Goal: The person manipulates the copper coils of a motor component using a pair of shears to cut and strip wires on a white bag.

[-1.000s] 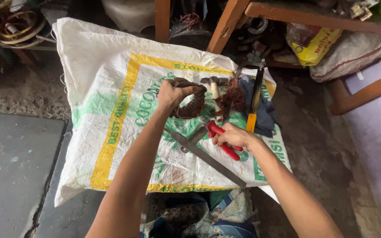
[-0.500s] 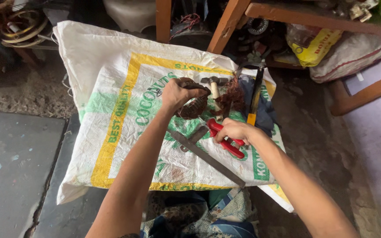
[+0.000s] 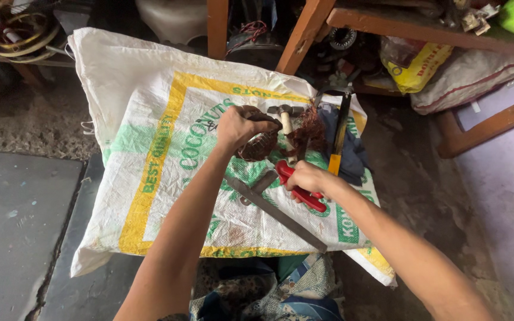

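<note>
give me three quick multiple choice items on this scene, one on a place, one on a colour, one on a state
1. Where does the long metal file lie?
A. on the sack
B. on the wooden frame
C. in the left hand

2. What colour are the handles of the pliers?
A. blue
B. red
C. green

3. What is the left hand doing?
A. resting flat and open
B. hanging off the sack
C. gripping a brown coil

Key: 1 A, the file lies slantwise on the sack. 2 B, red handles show under the right hand. 3 C, its fingers close on the coil.
</note>
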